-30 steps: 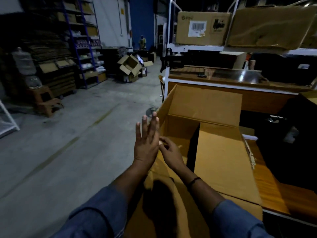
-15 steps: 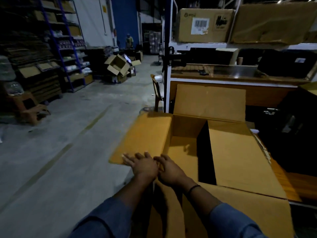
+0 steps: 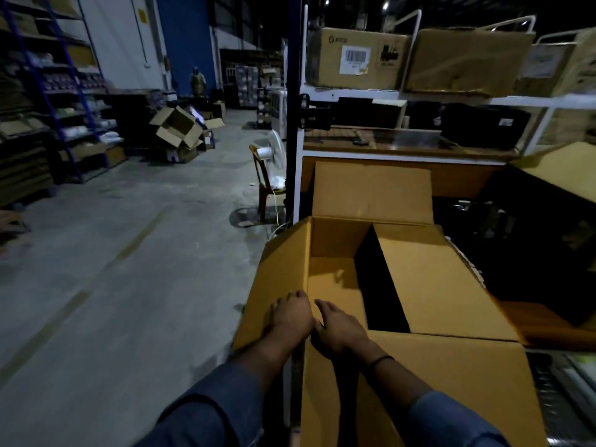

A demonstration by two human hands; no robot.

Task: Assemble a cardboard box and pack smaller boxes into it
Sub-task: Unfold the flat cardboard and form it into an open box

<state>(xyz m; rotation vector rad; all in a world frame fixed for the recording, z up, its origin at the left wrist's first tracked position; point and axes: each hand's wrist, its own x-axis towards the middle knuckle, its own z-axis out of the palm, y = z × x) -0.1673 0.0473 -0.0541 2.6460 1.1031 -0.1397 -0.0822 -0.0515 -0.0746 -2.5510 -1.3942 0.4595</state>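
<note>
A large brown cardboard box (image 3: 335, 240) stands open in front of me with all its top flaps spread. My left hand (image 3: 292, 314) presses flat on the left flap (image 3: 280, 266), which slopes outward and down. Right beside it, my right hand (image 3: 338, 330) rests with relaxed fingers on the box's near left corner, by the near flap (image 3: 435, 382). The right flap (image 3: 429, 279) lies partly over the opening, and the far flap (image 3: 371, 191) stands up. The inside is dark; no smaller boxes show in it.
A white-framed shelf unit (image 3: 403, 153) behind the box carries cartons (image 3: 358, 58) and dark cases. A chair with a fan (image 3: 271, 169) stands left of it. Concrete floor (image 3: 113, 269) stretches left toward racks and open cartons (image 3: 177, 127). A person (image 3: 197, 81) stands far back.
The left flap went from upright to spread outward and now slopes further down under my left hand. Both hands dropped to the box's near left corner.
</note>
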